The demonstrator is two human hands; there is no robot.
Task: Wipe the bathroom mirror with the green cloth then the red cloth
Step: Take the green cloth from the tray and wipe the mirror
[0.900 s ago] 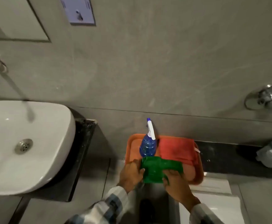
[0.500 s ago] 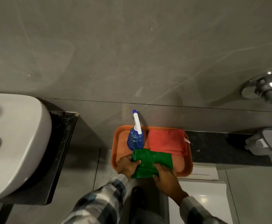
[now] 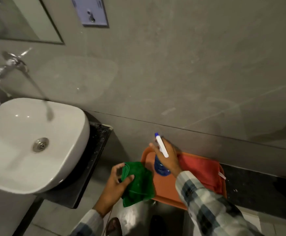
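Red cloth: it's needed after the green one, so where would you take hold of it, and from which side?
The red cloth lies folded flat in the orange tray, right of the spray bottle. Probably best to come from above and pinch its near folded edge: the stacked layers should lift together, and the tray's raised rim blocks a sideways approach. The right hand, now on the bottle, is nearest.

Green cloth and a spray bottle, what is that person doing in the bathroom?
The person is getting ready to clean. The left hand holds the folded green cloth, lifted off the orange tray. The right hand is wrapped around the blue spray bottle, which is on the tray. The red cloth lies on the tray, untouched. The mirror up on the wall has not been wiped yet, and water runs into the sink.
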